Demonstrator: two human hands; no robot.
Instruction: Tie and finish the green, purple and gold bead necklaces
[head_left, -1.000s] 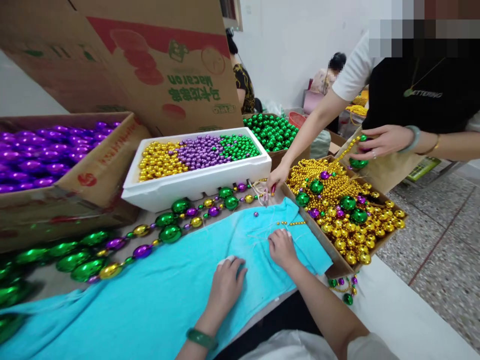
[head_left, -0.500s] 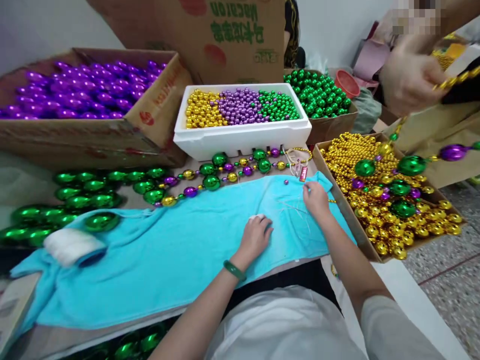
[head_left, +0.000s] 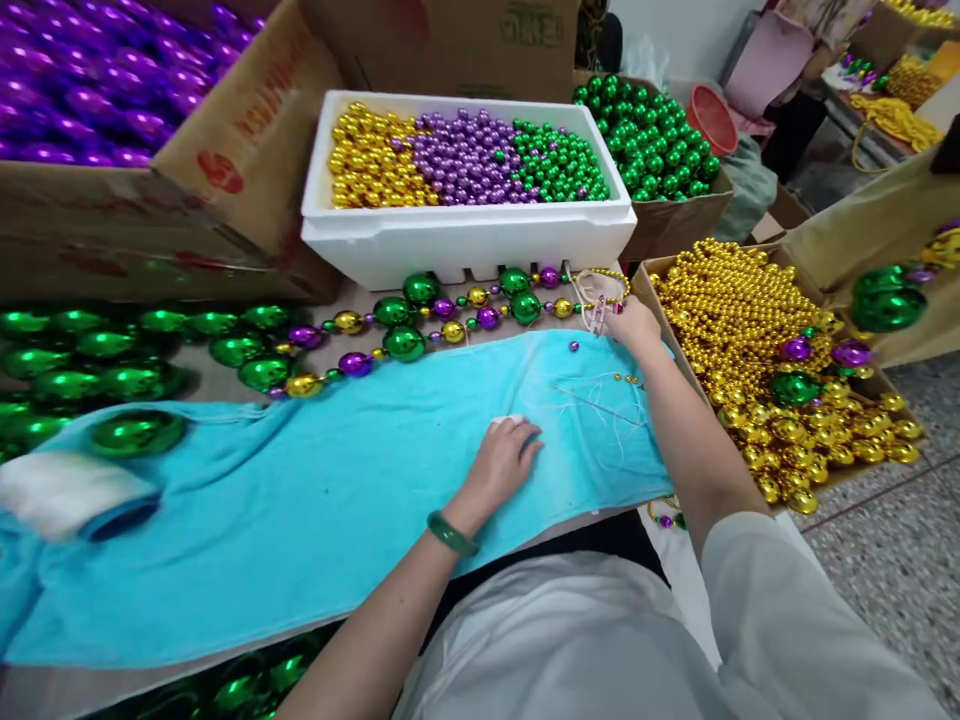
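My left hand (head_left: pixel 504 458) lies on the turquoise towel (head_left: pixel 315 500), fingers loosely curled, holding nothing; a white wrap covers one fingertip. My right hand (head_left: pixel 634 322) is stretched to the towel's far right corner. Its fingertips touch a pale thread bundle (head_left: pixel 596 295) at the end of a strand of big green, gold and purple beads (head_left: pixel 420 325). Whether they grip anything is unclear. Loose threads (head_left: pixel 600 400) and a small purple bead (head_left: pixel 574 346) lie on the towel between my hands.
Behind the strand stands a white foam box (head_left: pixel 465 245) of small gold, purple and green beads. A carton of gold beads (head_left: pixel 750 320) sits right, green balls (head_left: pixel 652 150) behind, purple balls (head_left: pixel 90 90) left. Large green beads (head_left: pixel 112 350) lie left. A bead strand (head_left: pixel 889 300) hangs at the right edge.
My view dropped toward the table. My right hand moved from the loose threads up to the thread bundle at the strand's end. The co-worker's hands left the view, pulling a strand off right.
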